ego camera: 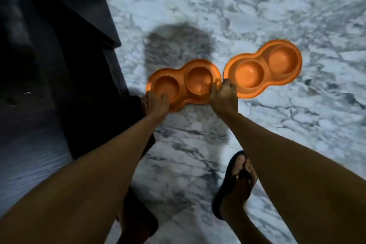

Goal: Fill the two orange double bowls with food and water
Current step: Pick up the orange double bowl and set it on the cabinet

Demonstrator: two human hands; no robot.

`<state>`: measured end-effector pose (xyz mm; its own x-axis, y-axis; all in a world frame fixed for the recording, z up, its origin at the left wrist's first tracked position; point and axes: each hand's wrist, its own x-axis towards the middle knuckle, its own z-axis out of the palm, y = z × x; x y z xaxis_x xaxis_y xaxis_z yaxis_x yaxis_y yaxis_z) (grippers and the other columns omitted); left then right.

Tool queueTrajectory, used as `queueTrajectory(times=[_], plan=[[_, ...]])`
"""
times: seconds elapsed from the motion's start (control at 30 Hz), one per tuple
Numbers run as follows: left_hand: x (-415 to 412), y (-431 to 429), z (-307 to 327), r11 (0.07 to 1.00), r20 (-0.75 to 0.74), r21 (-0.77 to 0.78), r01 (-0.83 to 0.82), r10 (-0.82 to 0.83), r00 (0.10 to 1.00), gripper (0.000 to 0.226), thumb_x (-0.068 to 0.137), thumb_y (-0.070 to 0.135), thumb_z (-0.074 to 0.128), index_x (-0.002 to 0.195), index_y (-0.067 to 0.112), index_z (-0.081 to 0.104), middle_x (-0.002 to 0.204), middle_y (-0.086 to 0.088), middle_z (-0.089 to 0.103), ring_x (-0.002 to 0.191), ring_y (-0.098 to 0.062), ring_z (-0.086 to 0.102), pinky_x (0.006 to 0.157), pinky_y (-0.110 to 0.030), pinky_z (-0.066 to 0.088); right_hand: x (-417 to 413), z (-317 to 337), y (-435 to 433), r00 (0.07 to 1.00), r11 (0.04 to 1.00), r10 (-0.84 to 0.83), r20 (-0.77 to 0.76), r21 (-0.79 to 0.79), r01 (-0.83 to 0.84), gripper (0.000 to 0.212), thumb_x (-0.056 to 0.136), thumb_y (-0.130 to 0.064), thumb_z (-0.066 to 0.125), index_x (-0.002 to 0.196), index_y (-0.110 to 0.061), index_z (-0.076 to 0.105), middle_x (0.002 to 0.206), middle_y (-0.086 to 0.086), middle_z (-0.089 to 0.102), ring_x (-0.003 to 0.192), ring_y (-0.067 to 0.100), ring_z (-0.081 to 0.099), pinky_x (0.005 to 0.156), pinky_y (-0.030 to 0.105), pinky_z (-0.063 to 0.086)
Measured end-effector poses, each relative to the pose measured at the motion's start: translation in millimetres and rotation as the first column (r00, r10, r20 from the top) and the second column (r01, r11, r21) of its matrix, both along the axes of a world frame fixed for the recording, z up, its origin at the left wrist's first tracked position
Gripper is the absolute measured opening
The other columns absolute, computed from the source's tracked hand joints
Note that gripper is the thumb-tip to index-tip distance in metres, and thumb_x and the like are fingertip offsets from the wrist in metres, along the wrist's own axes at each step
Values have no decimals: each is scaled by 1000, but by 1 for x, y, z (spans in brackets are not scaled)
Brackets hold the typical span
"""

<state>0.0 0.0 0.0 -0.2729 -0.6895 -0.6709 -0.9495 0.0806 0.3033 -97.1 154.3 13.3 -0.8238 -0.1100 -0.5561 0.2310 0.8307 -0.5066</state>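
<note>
Two orange double bowls are in the head view, side by side above a marbled floor. The left double bowl (184, 82) is gripped at its near left edge by my left hand (156, 103), thumb on the rim. My right hand (224, 95) grips the near left end of the right double bowl (263, 67), and one of its fingers touches the left bowl's right rim. All the wells look empty, with no food or water showing. Both arms stretch out straight from the bottom of the frame.
The white and grey marble floor (277, 16) fills the right and top. A dark piece of furniture (49, 45) stands at the left, close to the left bowl. My foot in a dark sandal (235, 182) stands below the right arm. A shadow lies behind the bowls.
</note>
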Motion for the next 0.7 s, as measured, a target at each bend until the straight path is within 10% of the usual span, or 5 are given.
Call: queueTrajectory(times=[0.4, 0.7], plan=[[-1, -4, -74, 951, -55, -42, -306, 303, 951, 60, 90, 8, 54, 147, 4, 36, 150, -20, 37, 141, -32, 32, 115, -31, 26, -4, -75, -19, 960, 962, -265, 87, 88, 257, 50, 93, -26, 59, 133, -2, 40, 135, 25, 51, 125, 40, 49, 97, 42, 40], [-30, 8, 44, 939, -64, -28, -342, 339, 938, 44, 87, 17, 57, 128, 2, 56, 133, -22, 55, 118, -37, 56, 94, -33, 45, -33, 41, 2, 942, 941, -336, 30, 54, 334, 59, 85, -29, 68, 128, 0, 41, 125, 26, 56, 117, 43, 54, 94, 44, 44]])
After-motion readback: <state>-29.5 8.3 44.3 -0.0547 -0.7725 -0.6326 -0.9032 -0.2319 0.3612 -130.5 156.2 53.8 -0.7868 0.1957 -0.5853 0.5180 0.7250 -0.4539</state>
